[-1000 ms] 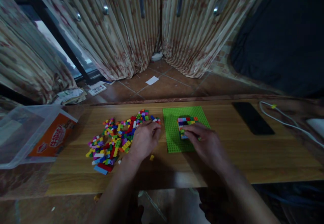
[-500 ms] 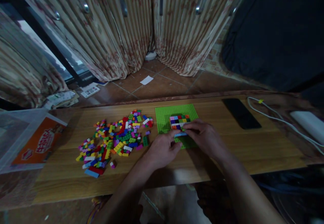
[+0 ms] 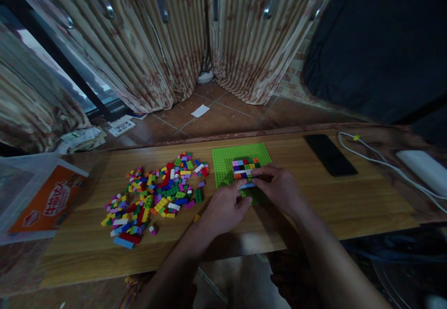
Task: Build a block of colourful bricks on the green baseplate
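Striped beige curtains hang at the far side over a brown tiled floor, and nearer runs a long pale wooden table point(image 3: 349, 216) with both forearms reaching onto it from the near edge.

From the head camera, a flat bright-green studded baseplate point(image 3: 223, 162) lies near the middle of the table, and on it stands a small blocky build of many-coloured plastic bricks point(image 3: 244, 167), set toward its right half. The left hand point(image 3: 226, 206) and the right hand point(image 3: 279, 188) meet at the near edge of that build, fingers curled in narrowly around a small light-blue brick point(image 3: 247, 186) pinched between them, apparently both steadying it against the studs. The build looks like a low rectangle, patched in red, yellow, pink, dark blue and green.

Just left of the baseplate spreads a loose heap of small mixed-colour plastic bricks point(image 3: 157, 197), within easy reach of the left hand. Farther left sits a clear plastic bag with an orange printed label point(image 3: 49, 202). To the right lie a black slab-like phone point(image 3: 330, 155) and a white cable point(image 3: 380, 164)
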Motion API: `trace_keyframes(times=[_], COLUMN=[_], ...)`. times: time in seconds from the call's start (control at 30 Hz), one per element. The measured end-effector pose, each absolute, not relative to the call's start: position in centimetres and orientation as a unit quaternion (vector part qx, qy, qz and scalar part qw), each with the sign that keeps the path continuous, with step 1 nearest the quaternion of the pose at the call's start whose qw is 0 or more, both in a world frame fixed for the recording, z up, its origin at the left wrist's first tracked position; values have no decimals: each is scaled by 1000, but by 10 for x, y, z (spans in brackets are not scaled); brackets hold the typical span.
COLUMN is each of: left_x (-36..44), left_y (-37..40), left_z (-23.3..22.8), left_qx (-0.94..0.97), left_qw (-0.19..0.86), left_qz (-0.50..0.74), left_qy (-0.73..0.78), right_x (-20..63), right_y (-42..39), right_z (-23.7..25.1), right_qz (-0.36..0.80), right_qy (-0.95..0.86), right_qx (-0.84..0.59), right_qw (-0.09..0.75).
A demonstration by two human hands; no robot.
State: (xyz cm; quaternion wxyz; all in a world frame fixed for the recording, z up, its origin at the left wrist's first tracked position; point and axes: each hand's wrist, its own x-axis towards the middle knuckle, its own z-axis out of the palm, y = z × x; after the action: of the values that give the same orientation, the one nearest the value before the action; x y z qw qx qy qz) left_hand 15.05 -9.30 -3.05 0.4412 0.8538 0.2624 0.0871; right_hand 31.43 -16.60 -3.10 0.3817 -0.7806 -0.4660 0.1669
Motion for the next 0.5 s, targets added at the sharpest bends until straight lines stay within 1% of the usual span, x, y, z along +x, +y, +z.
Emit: trace_keyframes(times=[0.2, 0.37, 0.5], left_x=[152, 151, 153], left_y=[-94, -95, -96], left_z=[-32, -31, -31], left_qx=[856, 856, 866], left_qw=[433, 431, 410], left_qz=[78, 76, 72], left_qy=[273, 275, 275], right_x=[317, 317, 314], right_y=[-166, -164, -162], right_z=[-30, -34, -36], right_qz=[165, 141, 126], right_qy=[-426, -390, -373], right_qx=[-799, -834, -851], right_qw=[391, 363, 348])
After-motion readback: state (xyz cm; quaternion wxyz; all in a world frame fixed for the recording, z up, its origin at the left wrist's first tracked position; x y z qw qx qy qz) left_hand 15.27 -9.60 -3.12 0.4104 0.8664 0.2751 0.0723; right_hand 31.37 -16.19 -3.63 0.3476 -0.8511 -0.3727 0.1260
